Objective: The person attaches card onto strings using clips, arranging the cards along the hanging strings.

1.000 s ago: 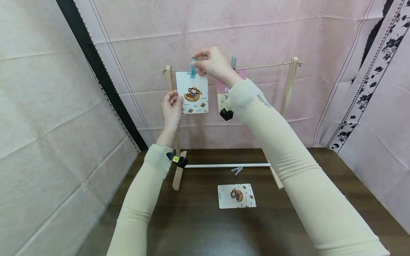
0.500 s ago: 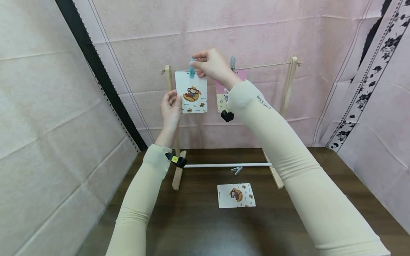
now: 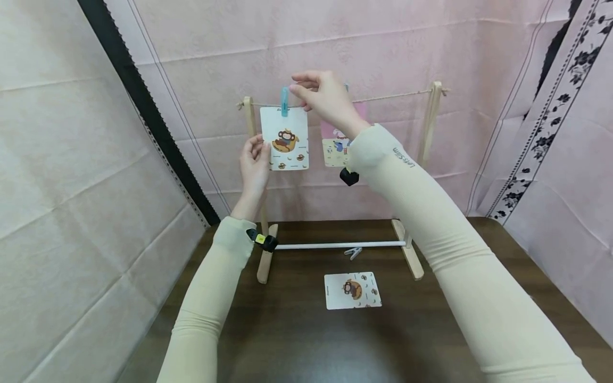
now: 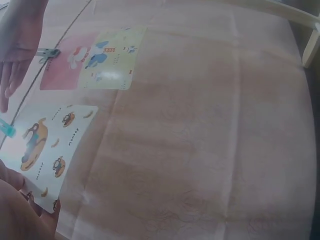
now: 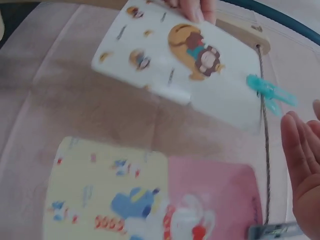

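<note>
A white card with a monkey picture [image 3: 285,141] hangs from the string, held at its top edge by a turquoise clothespin [image 3: 284,102]. My left hand [image 3: 255,165] pinches that card by its left edge, the thumb in front. Just right of the clothespin is my right hand [image 3: 328,101], its fingers loosely bent and holding nothing. In the right wrist view a gap shows between its fingers and the clothespin [image 5: 267,91]. A pink and yellow card [image 4: 95,60] hangs farther right on the string under a grey-blue clothespin [image 4: 48,53], partly hidden by my right hand in the head view.
The string [image 3: 392,97] runs between two wooden posts, the right post [image 3: 430,125] and the left post [image 3: 250,118]. A white rod [image 3: 335,245] joins the feet. On the dark table lie a loose clothespin [image 3: 353,252] and another monkey card [image 3: 353,290].
My right hand has let go of the turquoise clothespin and moved slightly right. The clothespin stays on the string and card. My left hand keeps its place at the card's edge.
</note>
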`<state>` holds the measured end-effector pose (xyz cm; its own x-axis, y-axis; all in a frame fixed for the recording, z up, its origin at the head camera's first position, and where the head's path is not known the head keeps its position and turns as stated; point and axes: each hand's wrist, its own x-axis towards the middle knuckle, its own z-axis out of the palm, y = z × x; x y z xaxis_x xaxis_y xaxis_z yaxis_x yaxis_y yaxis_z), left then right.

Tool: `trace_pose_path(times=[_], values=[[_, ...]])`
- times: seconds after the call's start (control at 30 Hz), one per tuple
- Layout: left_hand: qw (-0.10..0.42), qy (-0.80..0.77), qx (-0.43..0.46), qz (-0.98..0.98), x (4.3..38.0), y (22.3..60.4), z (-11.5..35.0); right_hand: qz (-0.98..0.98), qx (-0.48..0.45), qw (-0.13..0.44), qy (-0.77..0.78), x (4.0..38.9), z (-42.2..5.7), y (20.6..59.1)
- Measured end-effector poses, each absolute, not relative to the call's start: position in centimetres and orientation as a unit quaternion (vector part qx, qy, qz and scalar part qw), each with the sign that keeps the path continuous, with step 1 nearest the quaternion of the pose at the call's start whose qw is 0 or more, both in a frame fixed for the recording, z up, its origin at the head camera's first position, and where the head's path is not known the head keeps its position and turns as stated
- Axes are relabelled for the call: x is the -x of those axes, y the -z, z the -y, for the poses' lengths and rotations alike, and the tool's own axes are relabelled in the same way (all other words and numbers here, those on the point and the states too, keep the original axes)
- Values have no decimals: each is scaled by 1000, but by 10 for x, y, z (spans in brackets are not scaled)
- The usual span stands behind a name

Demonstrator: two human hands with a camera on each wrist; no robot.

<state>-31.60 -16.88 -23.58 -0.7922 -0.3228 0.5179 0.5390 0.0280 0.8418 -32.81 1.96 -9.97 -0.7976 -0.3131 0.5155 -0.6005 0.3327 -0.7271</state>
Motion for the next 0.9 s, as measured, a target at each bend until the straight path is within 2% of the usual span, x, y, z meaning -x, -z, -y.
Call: trace_pose_path(times=[0.23,0.63,0.9], values=[[311,688,85,650,317,239,170,814,-291,216,-453,328,-40,112],[260,710,100,646,305,256,179,807,-298,258,-439,313,-95,137],[263,690,94,668,298,265,189,824,-264,288,-410,311,-134,152]])
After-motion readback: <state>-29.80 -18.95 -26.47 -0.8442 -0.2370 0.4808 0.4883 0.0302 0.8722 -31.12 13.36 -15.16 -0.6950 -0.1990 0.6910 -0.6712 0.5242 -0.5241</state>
